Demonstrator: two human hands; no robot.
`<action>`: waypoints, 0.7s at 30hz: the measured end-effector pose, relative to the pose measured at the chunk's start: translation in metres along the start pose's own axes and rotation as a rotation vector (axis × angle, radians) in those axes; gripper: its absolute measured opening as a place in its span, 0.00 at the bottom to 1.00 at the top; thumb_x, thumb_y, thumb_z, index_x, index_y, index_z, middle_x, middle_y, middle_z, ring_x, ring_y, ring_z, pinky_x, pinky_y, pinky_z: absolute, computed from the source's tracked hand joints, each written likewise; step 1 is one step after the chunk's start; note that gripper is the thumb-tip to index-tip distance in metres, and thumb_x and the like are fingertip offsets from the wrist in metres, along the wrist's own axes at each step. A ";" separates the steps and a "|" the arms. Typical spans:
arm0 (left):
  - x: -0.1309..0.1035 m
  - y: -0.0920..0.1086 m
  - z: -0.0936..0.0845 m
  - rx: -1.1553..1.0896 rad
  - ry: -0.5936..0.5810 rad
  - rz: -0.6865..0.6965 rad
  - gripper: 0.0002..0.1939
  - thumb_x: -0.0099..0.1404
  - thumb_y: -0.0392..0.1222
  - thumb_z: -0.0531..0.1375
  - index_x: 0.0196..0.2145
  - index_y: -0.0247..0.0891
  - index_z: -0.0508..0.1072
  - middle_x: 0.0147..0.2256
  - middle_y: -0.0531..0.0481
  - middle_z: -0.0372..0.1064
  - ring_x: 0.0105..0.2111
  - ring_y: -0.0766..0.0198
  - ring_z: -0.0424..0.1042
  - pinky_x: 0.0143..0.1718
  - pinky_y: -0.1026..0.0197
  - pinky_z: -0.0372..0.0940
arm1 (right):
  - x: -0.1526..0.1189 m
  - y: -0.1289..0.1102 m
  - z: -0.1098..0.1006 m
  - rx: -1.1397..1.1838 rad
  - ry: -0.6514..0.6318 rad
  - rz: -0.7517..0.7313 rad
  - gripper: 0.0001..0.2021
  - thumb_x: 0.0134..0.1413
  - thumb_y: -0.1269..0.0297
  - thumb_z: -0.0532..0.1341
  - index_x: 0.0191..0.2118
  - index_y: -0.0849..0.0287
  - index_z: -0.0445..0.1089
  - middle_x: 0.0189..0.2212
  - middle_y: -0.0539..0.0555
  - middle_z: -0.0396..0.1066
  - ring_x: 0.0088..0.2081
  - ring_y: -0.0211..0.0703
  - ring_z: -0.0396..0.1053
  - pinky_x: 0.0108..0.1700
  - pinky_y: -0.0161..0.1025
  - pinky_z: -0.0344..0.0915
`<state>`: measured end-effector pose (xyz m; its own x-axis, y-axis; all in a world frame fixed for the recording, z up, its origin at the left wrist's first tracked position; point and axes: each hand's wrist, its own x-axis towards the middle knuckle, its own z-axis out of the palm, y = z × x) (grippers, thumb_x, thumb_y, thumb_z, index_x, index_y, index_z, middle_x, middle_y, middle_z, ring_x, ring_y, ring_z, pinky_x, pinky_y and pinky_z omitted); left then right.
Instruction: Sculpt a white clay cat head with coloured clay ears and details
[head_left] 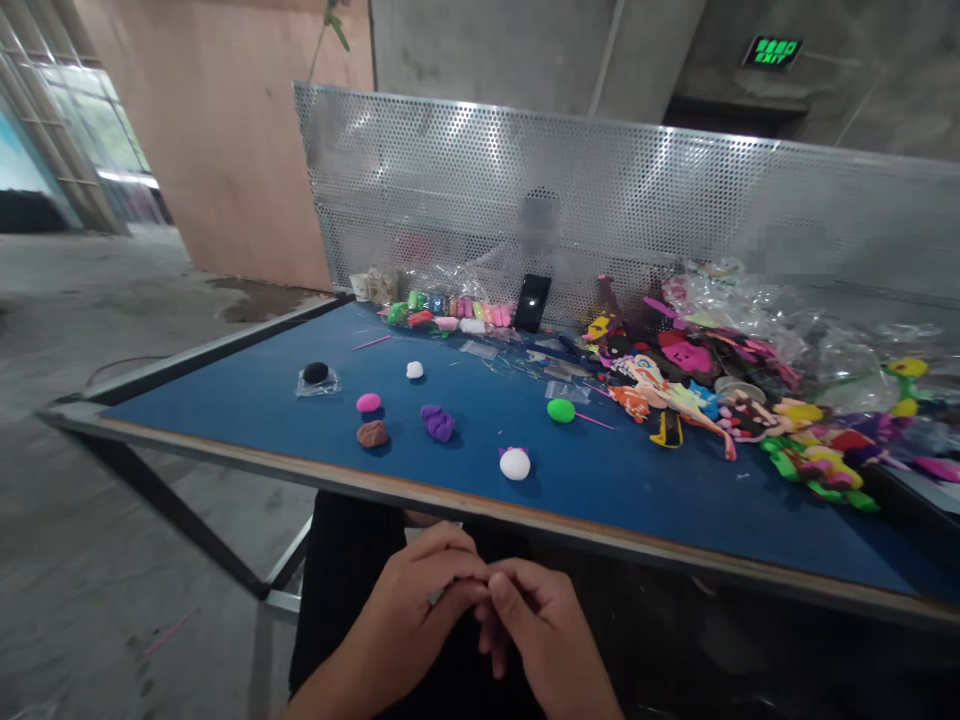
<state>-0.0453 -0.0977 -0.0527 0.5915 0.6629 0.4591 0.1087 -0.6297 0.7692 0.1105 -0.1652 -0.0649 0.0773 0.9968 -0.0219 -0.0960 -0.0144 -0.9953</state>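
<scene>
Worktop (247, 400) stretches out beyond your fingers (450, 567). Heap of coloured figures (675, 390) sits on it, ahead-right of them. Your left hand (420, 605) and right hand (538, 615) meet at the near edge, fingertips curled together; can't tell if they pinch anything. Purple lump (437, 423), ahead-left of fingers. White ball (515, 464), purple-tipped, nearest, just ahead. Green ball (561, 410), farther ahead-right.

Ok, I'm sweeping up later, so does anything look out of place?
Yes: a thin pink strip lies on the floor, left of the blue table, oddly apart from similar strips on the tabletop.
</scene>
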 end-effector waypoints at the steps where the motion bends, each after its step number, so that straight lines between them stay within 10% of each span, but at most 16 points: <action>1: 0.001 0.001 0.001 0.018 0.042 0.008 0.09 0.69 0.34 0.58 0.34 0.40 0.78 0.34 0.51 0.71 0.34 0.68 0.73 0.37 0.68 0.67 | 0.001 -0.001 0.002 0.034 0.025 -0.001 0.23 0.59 0.45 0.61 0.31 0.64 0.75 0.21 0.52 0.68 0.19 0.34 0.64 0.18 0.30 0.58; 8: 0.017 0.012 0.007 -0.054 0.306 -0.015 0.07 0.68 0.35 0.59 0.37 0.41 0.77 0.35 0.51 0.74 0.36 0.66 0.74 0.39 0.66 0.68 | 0.011 -0.019 0.012 0.154 0.187 -0.136 0.13 0.59 0.55 0.65 0.38 0.62 0.78 0.24 0.53 0.73 0.23 0.37 0.69 0.21 0.31 0.64; 15: 0.027 0.021 0.010 -0.487 0.315 -0.153 0.05 0.66 0.38 0.63 0.38 0.43 0.79 0.38 0.54 0.73 0.31 0.71 0.75 0.34 0.71 0.71 | 0.015 -0.028 0.007 0.146 0.265 -0.252 0.06 0.57 0.61 0.68 0.39 0.55 0.77 0.29 0.50 0.75 0.23 0.34 0.68 0.24 0.32 0.68; 21: 0.023 0.020 0.014 -0.333 0.378 -0.166 0.08 0.63 0.36 0.66 0.40 0.45 0.79 0.36 0.55 0.79 0.36 0.69 0.78 0.40 0.71 0.71 | 0.011 -0.028 0.004 -0.121 0.276 -0.371 0.09 0.58 0.62 0.66 0.45 0.47 0.78 0.38 0.50 0.75 0.31 0.36 0.72 0.34 0.35 0.71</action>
<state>-0.0180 -0.1007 -0.0325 0.2514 0.8815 0.3998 -0.1196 -0.3816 0.9166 0.1098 -0.1537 -0.0367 0.3466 0.8784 0.3291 0.1025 0.3133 -0.9441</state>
